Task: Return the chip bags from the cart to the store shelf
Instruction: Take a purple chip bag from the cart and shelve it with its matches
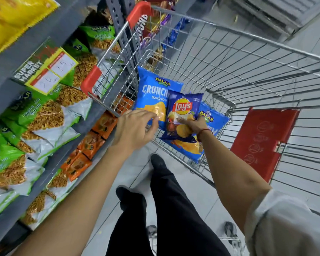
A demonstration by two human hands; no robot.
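A wire shopping cart (pixel 229 58) with red corner guards stands beside the store shelf (pixel 11 58). Inside it lie a light blue Balaji Crunchy bag (pixel 153 89), a dark blue Lay's bag (pixel 182 111) on top, and a second light blue Balaji bag (pixel 214 122) partly under it. My right hand (pixel 199 124) rests on the Lay's bag, thumb across its front and fingers behind its right edge. My left hand (pixel 135 128) hovers over the lower corner of the Crunchy bag, fingers apart and just touching it.
The shelf on the left holds green-and-white Balaji snack bags (pixel 42 115), orange packets (pixel 92 141) lower down and yellow bags (pixel 11 17) above, with a price tag (pixel 46 71) on the shelf edge. The cart's red child-seat flap (pixel 262 141) is at right. My legs stand on grey floor.
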